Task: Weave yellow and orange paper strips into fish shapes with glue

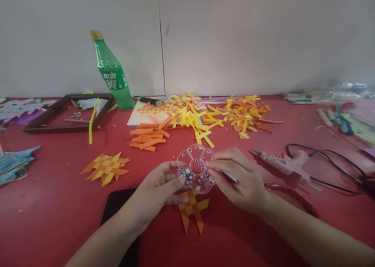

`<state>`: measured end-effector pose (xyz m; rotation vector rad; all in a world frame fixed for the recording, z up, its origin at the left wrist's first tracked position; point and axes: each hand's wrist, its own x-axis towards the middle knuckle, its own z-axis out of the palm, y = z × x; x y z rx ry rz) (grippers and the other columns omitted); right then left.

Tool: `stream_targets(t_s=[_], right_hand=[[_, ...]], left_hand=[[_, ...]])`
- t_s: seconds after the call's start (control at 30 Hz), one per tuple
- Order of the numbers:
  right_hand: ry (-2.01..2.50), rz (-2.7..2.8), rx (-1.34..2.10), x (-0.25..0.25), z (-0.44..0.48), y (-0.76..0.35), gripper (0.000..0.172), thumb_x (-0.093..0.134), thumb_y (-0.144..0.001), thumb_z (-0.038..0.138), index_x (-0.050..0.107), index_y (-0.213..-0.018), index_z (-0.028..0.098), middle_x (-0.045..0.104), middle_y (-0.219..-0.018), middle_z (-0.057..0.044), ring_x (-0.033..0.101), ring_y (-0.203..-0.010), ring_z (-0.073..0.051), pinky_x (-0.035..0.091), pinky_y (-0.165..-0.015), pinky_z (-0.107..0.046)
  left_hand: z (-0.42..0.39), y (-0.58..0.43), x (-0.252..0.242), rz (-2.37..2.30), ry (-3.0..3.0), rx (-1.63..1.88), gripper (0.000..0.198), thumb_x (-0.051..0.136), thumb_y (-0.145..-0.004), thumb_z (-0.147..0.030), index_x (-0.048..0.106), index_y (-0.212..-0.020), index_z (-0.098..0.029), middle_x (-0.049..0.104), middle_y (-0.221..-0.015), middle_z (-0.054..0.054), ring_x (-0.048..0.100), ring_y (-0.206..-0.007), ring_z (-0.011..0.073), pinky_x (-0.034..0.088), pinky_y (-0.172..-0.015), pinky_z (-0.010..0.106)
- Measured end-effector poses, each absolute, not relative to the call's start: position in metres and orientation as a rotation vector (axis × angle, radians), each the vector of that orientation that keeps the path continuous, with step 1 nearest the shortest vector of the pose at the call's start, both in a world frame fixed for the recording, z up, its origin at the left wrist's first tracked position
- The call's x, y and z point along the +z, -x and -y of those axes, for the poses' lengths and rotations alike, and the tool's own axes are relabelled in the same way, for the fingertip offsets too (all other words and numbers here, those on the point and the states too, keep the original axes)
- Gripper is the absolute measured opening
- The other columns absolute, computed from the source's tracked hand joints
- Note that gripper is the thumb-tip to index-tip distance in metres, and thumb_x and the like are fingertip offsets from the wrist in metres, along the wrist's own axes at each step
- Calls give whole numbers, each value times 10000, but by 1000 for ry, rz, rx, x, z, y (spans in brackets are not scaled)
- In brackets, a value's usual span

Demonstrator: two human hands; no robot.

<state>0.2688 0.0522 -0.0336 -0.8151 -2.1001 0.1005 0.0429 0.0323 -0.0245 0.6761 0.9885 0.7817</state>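
Note:
My left hand (164, 183) grips a clear flower-shaped case (187, 157) of googly eyes, thumb on top and fingers beneath. Black-and-white googly eyes (186, 175) fill some of its compartments. Over the case's right side, my right hand (238, 177) has thumb and forefinger pinched together; what lies between them is too small to tell. Below the case is a woven orange-and-yellow paper fish (193, 208), partly covered by the case and my left fingers. Another woven paper fish (107, 166) lies to the left.
A pink glue gun (288, 165) with a black cord and a red curved handle (293, 194) lie at right. Paper strips (193, 120), a green bottle (114, 77) and a brown frame (63, 129) stand behind. A black flat object (117, 200) is under my left forearm.

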Motion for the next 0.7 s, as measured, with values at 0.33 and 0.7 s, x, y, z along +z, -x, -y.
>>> stream_targets(t_s=[0.33,0.7], right_hand=[[787,2296,-94,-24,-34,-259,219,631,-843,167,682,-1053,200,549,-1221,-104,500,-1136,-260,397,-984,-444],[997,2371,35,-21,-34,-251,134,610,-936,247,719,-858,241,635,-1156,-41,466,-1121,-231,365,-946,-390]], left_hand=[[-31,-41,-19,-914,-797,657,385,789,-805,-300,681,-1157,-187,739,-1151,98,707,-1042,218,583,-695,207],[-33,-44,-23,-948,-958,610,317,767,-814,-299,688,-1093,-172,762,-1066,80,710,-949,172,556,-695,196]])
